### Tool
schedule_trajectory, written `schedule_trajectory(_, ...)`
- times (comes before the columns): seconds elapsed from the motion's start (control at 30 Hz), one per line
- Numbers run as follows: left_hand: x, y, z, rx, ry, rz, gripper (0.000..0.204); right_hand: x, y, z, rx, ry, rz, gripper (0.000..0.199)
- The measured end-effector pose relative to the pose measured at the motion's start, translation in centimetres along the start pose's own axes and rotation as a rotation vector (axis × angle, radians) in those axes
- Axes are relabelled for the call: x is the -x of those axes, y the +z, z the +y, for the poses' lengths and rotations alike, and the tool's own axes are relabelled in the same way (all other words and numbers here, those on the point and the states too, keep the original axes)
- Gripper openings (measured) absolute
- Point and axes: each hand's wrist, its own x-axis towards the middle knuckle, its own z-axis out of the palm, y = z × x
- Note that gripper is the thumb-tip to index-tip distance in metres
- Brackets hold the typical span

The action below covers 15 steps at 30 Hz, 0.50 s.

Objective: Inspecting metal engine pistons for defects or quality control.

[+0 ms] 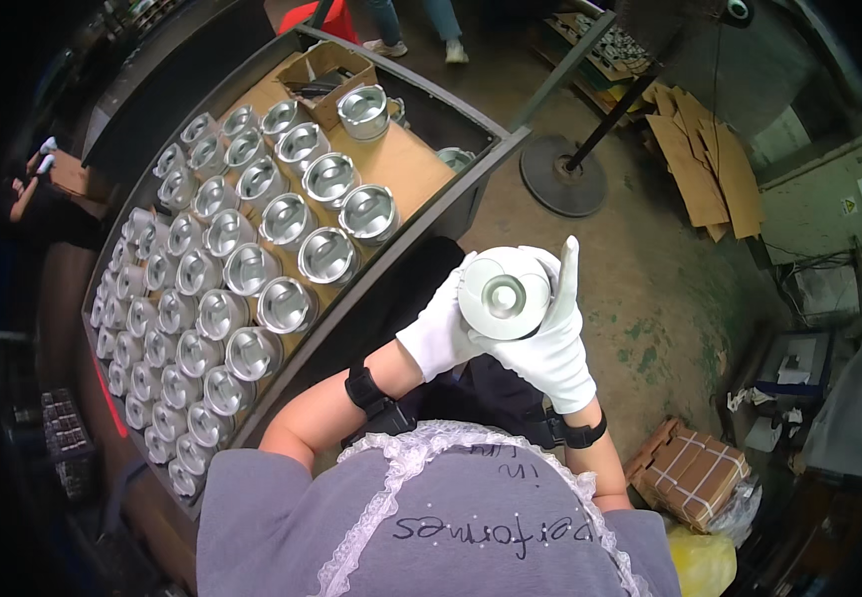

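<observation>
A round silver metal piston (pixel 503 295) is held up in front of my body, its round face with a ringed hollow in the middle toward me. My left hand (pixel 441 323), in a white glove, grips it from the left side; its fingertips are partly hidden behind the piston. My right hand (pixel 548 350), also gloved in white, wraps the right and lower side, with one finger pointing up and away from the metal. To my left, rows of similar pistons (pixel 253 269) stand on a cardboard-covered cart (pixel 416 171).
An opened cardboard box (pixel 323 78) sits at the cart's far end. Beyond the cart stands a round black pole base (pixel 563 175). Flattened cardboard (pixel 705 164) leans at the far right, and a strapped cardboard bundle (pixel 692 472) lies near right. Another person's legs (pixel 416 22) show at the top.
</observation>
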Motion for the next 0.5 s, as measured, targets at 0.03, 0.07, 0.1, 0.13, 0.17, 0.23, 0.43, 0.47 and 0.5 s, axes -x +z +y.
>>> schedule_trajectory(0.03,-0.1,-0.3,-1.2,0.17,-0.048,-0.039,0.049,0.0,0.2,-0.2,-0.008,-0.001,-0.012,0.133)
schedule_trajectory(0.07,-0.2,-0.6,-2.2,0.343,-0.095,-0.082,0.047,-0.1,0.3,-0.4,-0.049,0.081,-0.017,0.13)
schedule_trajectory(0.1,-0.3,-1.0,-3.1,0.641,-0.243,-0.112,0.046,0.0,0.3,-0.6,-0.089,0.164,-0.022,0.127)
schedule_trajectory(0.13,-0.5,-1.1,-3.1,0.644,-0.243,-0.108,0.046,-0.1,0.4,-0.6,-0.089,0.165,-0.027,0.127)
schedule_trajectory(0.17,-0.6,-1.2,-3.2,0.822,-0.386,-0.087,0.046,-0.1,0.4,-0.6,-0.078,0.208,-0.032,0.126)
schedule_trajectory(0.23,-0.7,-1.1,-2.8,1.001,-0.531,-0.064,0.046,0.1,0.4,-0.5,-0.065,0.252,-0.039,0.126)
schedule_trajectory(0.43,-2.0,-2.2,-2.2,0.552,-0.296,0.31,0.047,1.6,0.4,1.0,-0.082,0.142,-0.065,0.123)
schedule_trajectory(0.47,-2.1,-2.4,-2.1,0.556,-0.296,0.311,0.047,2.1,0.8,1.8,-0.307,0.189,-0.023,0.117)
schedule_trajectory(0.5,-2.1,-2.7,-2.0,0.293,-0.137,0.248,0.05,2.6,0.9,2.2,-0.532,0.235,0.019,0.112)
